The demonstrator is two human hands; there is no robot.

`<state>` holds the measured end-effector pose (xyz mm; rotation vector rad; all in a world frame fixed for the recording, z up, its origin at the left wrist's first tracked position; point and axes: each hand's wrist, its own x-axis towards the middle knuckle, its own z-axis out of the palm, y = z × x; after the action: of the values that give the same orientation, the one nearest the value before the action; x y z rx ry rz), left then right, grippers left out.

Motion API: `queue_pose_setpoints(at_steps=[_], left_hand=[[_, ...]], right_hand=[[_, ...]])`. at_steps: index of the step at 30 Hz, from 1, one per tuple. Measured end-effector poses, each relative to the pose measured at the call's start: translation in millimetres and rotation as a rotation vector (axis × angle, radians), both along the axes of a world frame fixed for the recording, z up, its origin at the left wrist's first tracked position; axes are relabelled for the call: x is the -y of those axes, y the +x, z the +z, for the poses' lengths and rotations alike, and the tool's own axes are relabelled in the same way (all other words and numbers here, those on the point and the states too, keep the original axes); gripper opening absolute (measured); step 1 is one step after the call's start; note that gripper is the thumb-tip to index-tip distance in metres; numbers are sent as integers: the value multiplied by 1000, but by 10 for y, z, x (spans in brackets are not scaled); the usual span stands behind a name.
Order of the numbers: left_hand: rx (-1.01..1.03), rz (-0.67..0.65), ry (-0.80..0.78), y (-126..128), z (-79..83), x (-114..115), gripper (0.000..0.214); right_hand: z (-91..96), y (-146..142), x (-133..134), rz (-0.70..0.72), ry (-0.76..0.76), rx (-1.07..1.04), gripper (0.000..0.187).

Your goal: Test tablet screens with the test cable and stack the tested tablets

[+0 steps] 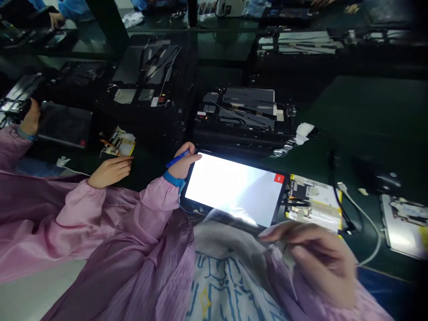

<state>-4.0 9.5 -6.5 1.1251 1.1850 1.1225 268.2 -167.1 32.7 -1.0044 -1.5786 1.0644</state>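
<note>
A tablet (234, 189) with a lit white screen and a small red tag at its top right corner lies tilted on the dark green bench in front of me. My left hand (183, 164) is closed at the tablet's left corner, with a blue pen (177, 158) held in its fingers. My right hand (314, 254) hovers by the tablet's near right edge. It is smeared by motion with the fingers bent, and I cannot make out whether it holds anything. A pale cloth with blue print (227, 276) lies over my lap.
A co-worker in a pink smock sits to my left, with one hand (110, 171) resting on the bench and the other (30, 118) on a dark device. Opened tablets (240, 111), a yellow-edged circuit assembly (314, 200), a white cable (364, 223) and trays crowd the bench.
</note>
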Motion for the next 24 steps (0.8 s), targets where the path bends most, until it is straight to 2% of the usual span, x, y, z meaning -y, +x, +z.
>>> queue_pose_setpoints(at_steps=[3,6,9,12,15,19,22,24], left_hand=[[-27,6,21,-5,1,-15,30],[-36,13,14,-5,2,-28,30],[-20,24,11,10,11,-31,31],[-4,28,0,29,32,-29,31],[40,34,-15,42,60,-30,32],[92,32,-44,50,88,-38,34],[112,33,-51,50,88,-45,34],[124,29,-48,46,77,-50,33]], right_hand=[[62,-289,-44,342,5,90,33],[160,-463,-96,583,53,252,57],[262,-524,-142,724,81,257,69],[348,-447,-184,758,77,258,69],[395,-221,-216,637,64,278,58],[355,173,-318,265,-22,219,31],[277,416,-531,-50,-132,36,14],[242,538,-740,-172,-193,-163,20]])
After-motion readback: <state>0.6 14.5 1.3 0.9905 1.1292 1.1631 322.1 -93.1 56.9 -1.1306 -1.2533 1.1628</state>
